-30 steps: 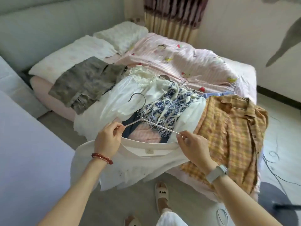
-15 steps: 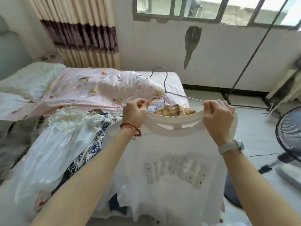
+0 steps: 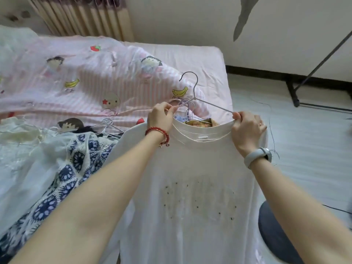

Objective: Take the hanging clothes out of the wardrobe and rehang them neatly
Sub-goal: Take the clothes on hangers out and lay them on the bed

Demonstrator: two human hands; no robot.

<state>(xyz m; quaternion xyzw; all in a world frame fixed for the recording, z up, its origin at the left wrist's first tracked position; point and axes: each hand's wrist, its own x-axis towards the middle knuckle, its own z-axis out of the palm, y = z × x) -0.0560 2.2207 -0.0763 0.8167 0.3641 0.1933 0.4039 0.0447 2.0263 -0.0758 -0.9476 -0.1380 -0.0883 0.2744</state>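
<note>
Both hands hold a white T-shirt point(image 3: 190, 197) up at the bed's point(image 3: 200, 58) right edge. The left grip point(image 3: 162, 116) and right grip point(image 3: 245, 128) each pinch collar and wire hanger point(image 3: 192, 92). Its faded chest print and neck label are unreadable.

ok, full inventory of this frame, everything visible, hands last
white printed T-shirt: 1, white, held up at centre
thin metal wire hanger: 1, silver, at the shirt's neckline
loose wire hangers: several, silver, on the bed
pink striped cartoon quilt: 1, pink, across the bed
blue-and-white patterned garment: 1, lower left
sheer white garment: 1, far left
yellow plaid garment: 1, behind the neckline
beige curtain: 1, top left
black stand: 1, right floor
left hand: red bead bracelet, grips hanger and collar
right hand: white watch, grips hanger end and collar
</note>
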